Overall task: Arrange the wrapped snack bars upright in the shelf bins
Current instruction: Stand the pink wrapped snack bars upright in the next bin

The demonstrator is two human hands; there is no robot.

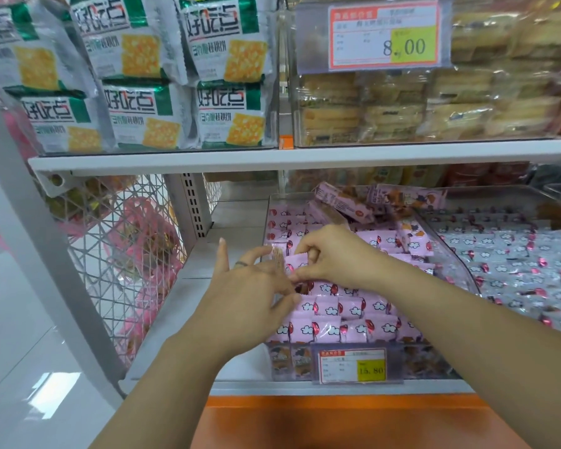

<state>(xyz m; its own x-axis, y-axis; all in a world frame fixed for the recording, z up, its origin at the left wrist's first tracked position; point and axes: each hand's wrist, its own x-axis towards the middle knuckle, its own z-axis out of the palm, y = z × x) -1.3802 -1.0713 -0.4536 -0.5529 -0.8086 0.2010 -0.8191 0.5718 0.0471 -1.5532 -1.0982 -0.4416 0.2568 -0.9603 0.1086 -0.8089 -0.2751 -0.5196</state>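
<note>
A clear plastic bin (460, 270) on the lower shelf holds several pink wrapped snack bars (344, 322), standing in rows at the front and lying loose in a heap (353, 202) at the back. My right hand (331, 254) pinches one pink bar (297, 262) at the bin's left side, above the rows. My left hand (250, 293) is beside it with fingers spread and straight, its fingertips touching the same bar and the bin's left edge.
A second bin (515, 264) of silver-wrapped bars adjoins on the right. A price tag (353, 364) hangs on the pink bin's front. Above is a shelf (272, 160) with cracker packs (149, 118) and biscuit packs (418, 105). A white wire basket (127, 241) stands left.
</note>
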